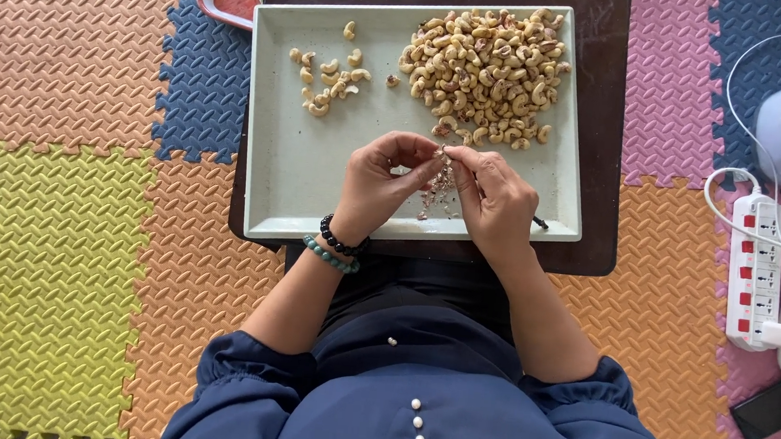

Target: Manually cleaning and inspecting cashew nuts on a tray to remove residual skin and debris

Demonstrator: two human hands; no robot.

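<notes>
1. Both hands meet over the pale green rectangular plastic tray (292, 175): left hand (377, 183) and right hand (496, 198) pinch 1 small cashew nut (443, 152) between closed fingertips.
2. Reddish skin flakes (437, 191) lie directly beneath, caught by the tray.
3. The big heap of unpeeled brown-skinned cashews (486, 64) sits apart from the small cluster of pale peeled cashews (327, 80), keeping them sorted.

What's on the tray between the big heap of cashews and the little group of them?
In the head view, one stray cashew lies between the big heap and the small group; otherwise bare tray.
</notes>
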